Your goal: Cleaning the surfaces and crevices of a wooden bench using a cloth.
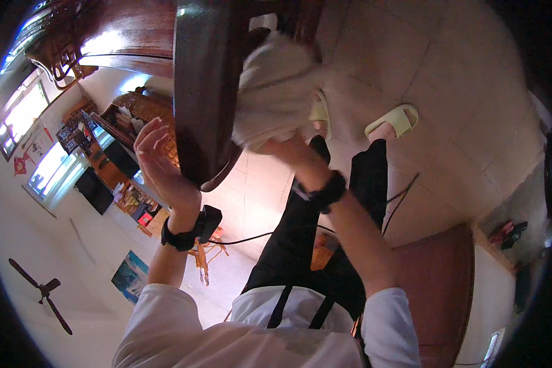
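Note:
A beige cloth (280,87), blurred, hangs in folds from my right hand (290,149), which grips its near end. The cloth lies against or just beside the right side of a dark polished wood furniture part (204,101) with a rounded near end. My left hand (161,168) is on the other side of that wood, its fingers extended and slightly curled with nothing in them. The heel of this hand is close to the rounded end; whether it touches I cannot tell. Both wrists wear black bands, and a small black device (210,224) sits on the left one.
Glossy reddish-brown wood furniture (129,37) continues at upper left. Below is a tiled floor (441,138), with my feet in pale yellow slides (398,120). A black cable (244,240) runs from the left wrist. A woven wicker seat (142,108) and a small wooden stool (207,257) stand left.

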Tool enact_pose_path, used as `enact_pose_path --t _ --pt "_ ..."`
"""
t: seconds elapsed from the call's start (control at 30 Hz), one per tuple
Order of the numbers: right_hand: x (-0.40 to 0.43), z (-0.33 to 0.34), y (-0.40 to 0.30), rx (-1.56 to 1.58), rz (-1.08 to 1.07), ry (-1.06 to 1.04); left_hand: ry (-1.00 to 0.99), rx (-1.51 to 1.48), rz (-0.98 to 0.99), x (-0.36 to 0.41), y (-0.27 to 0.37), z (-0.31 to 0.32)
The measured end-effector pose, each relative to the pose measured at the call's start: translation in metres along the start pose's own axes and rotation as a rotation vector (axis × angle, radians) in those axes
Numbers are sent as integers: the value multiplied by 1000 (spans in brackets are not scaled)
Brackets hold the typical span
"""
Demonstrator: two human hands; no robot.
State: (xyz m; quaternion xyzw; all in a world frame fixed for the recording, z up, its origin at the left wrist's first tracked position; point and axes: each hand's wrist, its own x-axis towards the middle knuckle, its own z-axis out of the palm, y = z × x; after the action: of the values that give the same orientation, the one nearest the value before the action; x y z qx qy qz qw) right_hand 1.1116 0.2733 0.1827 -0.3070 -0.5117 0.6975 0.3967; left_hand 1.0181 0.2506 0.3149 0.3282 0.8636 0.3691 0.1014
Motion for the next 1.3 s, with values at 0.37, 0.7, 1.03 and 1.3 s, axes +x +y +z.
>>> enact_pose_path --t 0.37,0.7,1.03,1.3 --pt "29 35 -7 -372 13 252 110 66 0 1 -6 -8" --pt "95 19 3 -239 -152 386 99 45 2 2 -4 -7" --pt "15 50 -12 -306 83 275 99 175 71 1 -3 -6" --pt "-9 33 2 -219 107 -31 68 186 -2 2 -7 -7"
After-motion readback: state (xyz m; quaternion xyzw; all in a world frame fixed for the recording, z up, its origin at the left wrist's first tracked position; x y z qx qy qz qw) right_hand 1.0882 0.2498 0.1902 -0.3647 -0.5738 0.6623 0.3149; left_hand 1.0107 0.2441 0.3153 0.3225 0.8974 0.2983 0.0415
